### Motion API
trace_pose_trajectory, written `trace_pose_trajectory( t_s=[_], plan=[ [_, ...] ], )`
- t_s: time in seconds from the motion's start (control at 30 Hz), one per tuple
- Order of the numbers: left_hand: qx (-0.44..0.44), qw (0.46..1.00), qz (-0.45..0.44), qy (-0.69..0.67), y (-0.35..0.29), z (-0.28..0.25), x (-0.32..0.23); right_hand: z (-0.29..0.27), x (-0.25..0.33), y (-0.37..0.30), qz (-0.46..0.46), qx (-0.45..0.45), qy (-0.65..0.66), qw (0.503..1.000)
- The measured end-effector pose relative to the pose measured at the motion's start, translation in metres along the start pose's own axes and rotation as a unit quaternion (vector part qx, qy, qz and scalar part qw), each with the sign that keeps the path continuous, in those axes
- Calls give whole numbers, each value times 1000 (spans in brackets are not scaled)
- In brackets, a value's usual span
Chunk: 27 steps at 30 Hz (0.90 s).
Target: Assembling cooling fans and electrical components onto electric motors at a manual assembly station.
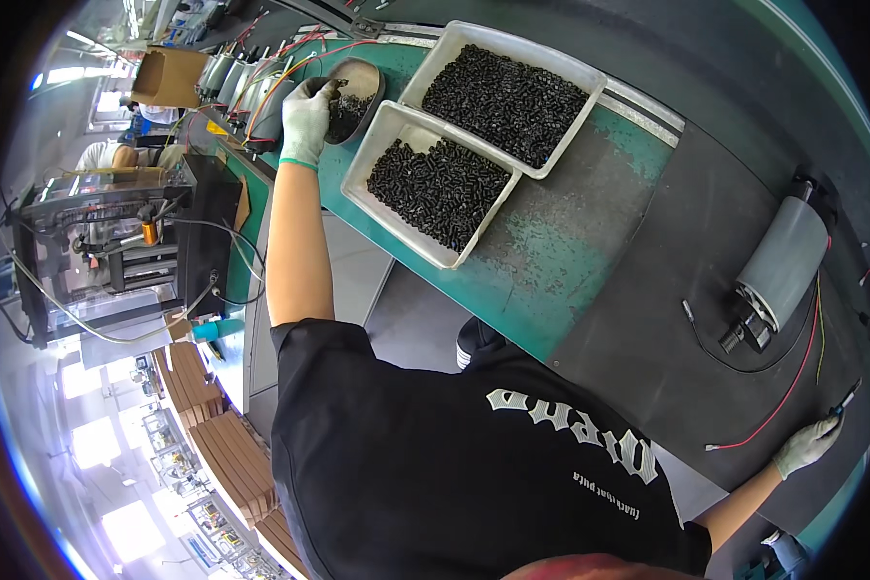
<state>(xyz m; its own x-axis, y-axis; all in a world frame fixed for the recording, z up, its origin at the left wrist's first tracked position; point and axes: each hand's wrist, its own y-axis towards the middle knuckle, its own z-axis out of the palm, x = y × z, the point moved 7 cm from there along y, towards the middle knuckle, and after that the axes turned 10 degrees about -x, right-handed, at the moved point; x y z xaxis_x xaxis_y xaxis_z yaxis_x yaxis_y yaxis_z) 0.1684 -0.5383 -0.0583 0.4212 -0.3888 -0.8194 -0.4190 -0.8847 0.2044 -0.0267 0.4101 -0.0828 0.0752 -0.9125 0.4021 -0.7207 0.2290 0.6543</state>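
My left hand (306, 124), in a pale glove, reaches to an oval bowl (360, 70) at the far left of the bench. Its fingertips are pinched over the bowl's side; what they hold, if anything, is too small to name. Small black parts (348, 114) lie in the bowl. Beside it, two white trays, a nearer one (491, 217) and a farther one (572, 135), hold many short black cylindrical pieces. At the lower right, my gloved right hand (808, 447) is closed around a slim tool (849, 396) with a blue part and a pale tip.
A grey cylindrical motor (788, 256) with a threaded shaft and loose wires (778, 406) lies on the dark mat (638, 329) at right. More motors (237, 85), a cardboard box (167, 77) and a machine frame (135, 246) stand left. Another person (116, 157) is beyond.
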Motion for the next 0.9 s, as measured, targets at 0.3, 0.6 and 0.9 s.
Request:
trace_pose_trajectory(
  t_s=[0.3,0.6,0.9],
  plan=[
    [-20,973,-94,-208,-11,-1,-12,4,-33,-4,97,15,21,995],
    [-95,886,-141,-432,-18,-15,-5,2,-24,0,105,-6,42,994],
    [284,781,-183,-524,-295,139,-241,-48,148,7,148,44,373,915]
  ],
)
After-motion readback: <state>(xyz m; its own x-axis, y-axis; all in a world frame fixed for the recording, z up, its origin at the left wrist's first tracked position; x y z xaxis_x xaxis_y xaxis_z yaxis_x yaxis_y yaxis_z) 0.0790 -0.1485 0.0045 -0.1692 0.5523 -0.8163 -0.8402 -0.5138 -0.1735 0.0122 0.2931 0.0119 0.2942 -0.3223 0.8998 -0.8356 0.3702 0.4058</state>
